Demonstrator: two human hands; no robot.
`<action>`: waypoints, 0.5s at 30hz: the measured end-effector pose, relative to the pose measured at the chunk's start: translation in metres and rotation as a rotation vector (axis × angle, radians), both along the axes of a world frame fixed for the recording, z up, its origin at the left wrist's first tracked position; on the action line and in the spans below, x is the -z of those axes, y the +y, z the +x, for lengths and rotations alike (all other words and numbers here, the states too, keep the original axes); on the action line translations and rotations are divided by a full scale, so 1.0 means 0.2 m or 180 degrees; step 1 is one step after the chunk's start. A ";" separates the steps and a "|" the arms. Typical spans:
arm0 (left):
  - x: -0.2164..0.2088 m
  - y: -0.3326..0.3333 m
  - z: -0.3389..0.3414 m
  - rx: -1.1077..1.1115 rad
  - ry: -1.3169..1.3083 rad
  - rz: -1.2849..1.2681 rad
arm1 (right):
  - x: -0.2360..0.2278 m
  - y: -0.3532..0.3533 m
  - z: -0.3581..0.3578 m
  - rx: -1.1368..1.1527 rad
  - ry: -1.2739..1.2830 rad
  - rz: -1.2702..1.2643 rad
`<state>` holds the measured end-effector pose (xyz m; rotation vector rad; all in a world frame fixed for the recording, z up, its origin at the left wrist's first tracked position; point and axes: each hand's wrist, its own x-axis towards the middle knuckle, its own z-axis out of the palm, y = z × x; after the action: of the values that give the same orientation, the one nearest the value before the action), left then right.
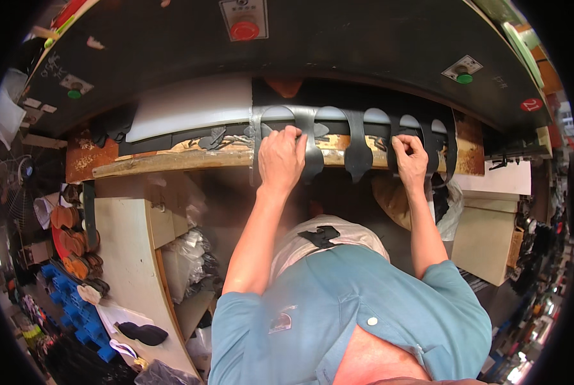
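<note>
A black sheet with several rounded cut-outs [358,151] hangs over the front edge of the workbench, its narrow strips dangling. My left hand [283,157] is closed with its fingers curled, pinching the sheet at its left part. Farther right, my right hand [410,160] closes thumb against fingers on another strip of the same sheet. The fingertips of both hands are partly hidden against the dark material. A white board [194,106] lies on the bench to the left of the sheet. Small black offcuts [215,138] are scattered along the wooden front ledge [171,162].
Above the bench hangs a dark machine panel with a red button [244,30] and two green buttons [74,94]. A pale cabinet [123,256] holding plastic bags stands at left, near blue plastic crates [75,308]. Cardboard boxes [489,237] stand at right.
</note>
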<state>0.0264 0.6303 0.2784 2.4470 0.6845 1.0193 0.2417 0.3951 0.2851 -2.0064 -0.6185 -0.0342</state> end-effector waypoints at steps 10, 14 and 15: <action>-0.14 0.09 0.01 0.0486 0.0501 -0.0815 | -0.25 0.84 0.02 -0.1400 -0.0183 -0.0058; -0.19 0.31 0.07 0.0204 -0.0313 -0.0625 | -0.26 1.24 -0.02 -0.1646 -0.0362 -0.0778; -0.19 0.38 0.09 -0.0032 -0.0370 -0.0591 | -0.26 1.30 -0.03 -0.1594 -0.0555 -0.1013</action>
<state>0.0454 0.7066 0.3159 2.2096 0.7193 1.0435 0.2357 0.6555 0.3379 -2.1052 -1.2910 0.2045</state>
